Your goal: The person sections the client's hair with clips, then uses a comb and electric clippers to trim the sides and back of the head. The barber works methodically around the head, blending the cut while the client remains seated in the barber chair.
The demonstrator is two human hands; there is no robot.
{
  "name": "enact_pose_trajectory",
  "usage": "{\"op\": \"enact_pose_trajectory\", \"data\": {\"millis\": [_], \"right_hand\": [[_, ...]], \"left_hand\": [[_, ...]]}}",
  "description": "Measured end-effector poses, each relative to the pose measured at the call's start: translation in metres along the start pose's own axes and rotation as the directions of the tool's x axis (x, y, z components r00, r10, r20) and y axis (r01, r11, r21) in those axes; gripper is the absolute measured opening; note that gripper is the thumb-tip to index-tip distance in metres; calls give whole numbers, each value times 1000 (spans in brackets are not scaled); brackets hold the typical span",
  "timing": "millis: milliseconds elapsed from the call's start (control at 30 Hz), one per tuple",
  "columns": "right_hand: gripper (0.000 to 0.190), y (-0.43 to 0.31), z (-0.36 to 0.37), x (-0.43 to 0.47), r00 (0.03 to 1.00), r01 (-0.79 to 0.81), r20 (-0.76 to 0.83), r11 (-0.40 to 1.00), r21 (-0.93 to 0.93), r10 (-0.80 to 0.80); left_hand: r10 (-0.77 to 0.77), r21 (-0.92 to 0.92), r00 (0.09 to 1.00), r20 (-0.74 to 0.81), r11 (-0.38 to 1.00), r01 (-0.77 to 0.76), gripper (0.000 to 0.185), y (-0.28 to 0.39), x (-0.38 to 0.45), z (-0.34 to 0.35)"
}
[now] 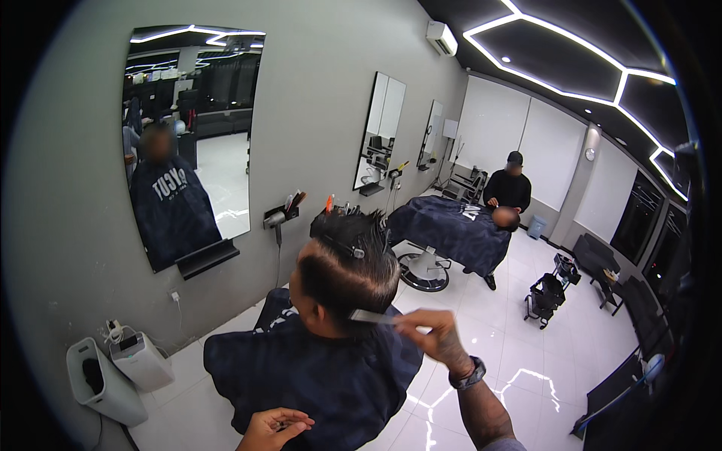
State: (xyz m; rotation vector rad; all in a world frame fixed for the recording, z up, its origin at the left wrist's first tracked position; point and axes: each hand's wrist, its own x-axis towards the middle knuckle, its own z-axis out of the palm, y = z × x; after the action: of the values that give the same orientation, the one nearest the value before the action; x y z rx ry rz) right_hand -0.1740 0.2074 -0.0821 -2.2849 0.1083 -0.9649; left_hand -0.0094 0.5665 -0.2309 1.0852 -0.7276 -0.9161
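Note:
A seated person's head (pixel 344 282) is before me, with the top hair (pixel 375 259) parted off and held up by a hair clip (pixel 357 253). My right hand (pixel 431 335), a watch on its wrist, grips a light-coloured comb (pixel 369 317). The comb lies against the short hair at the nape, behind the ear. A dark barber's cape (pixel 310 377) covers the person's shoulders and body. Low in the picture, my left hand (pixel 276 428) hovers over the cape's back edge, fingers loosely bent and apart from the thumb; nothing shows in it.
A wall mirror (pixel 192 146) has a black ledge (pixel 207 258) beneath it. To its right hang a hair dryer (pixel 275 220) and tools. A bin (pixel 107 389) and white appliance (pixel 144 361) stand left. Beyond, a co-worker (pixel 507 183) attends a reclined, caped person (pixel 451 225) near a black trolley (pixel 546 296).

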Motion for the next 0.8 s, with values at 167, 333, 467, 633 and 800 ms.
{"op": "enact_pose_trajectory", "data": {"millis": [167,333,467,633,800], "right_hand": [[17,8,-24,6,986,-19,-167,997,-81,5],[22,24,-29,20,988,121,-82,985,-125,-132],[23,43,-28,32,977,188,-73,973,-131,-198],[27,65,-29,49,934,301,-127,928,-219,-333],[28,83,-34,65,875,386,-207,889,-245,-438]], "left_hand": [[1,-66,1000,-16,998,-2,21,-33,-27,28],[-17,-76,998,-63,997,12,20,-37,-35,60],[-2,-52,993,-119,999,-5,19,-32,-23,79],[39,-41,987,-154,998,-46,18,-28,11,113],[48,-84,989,-137,995,-60,17,-35,38,158]]}}
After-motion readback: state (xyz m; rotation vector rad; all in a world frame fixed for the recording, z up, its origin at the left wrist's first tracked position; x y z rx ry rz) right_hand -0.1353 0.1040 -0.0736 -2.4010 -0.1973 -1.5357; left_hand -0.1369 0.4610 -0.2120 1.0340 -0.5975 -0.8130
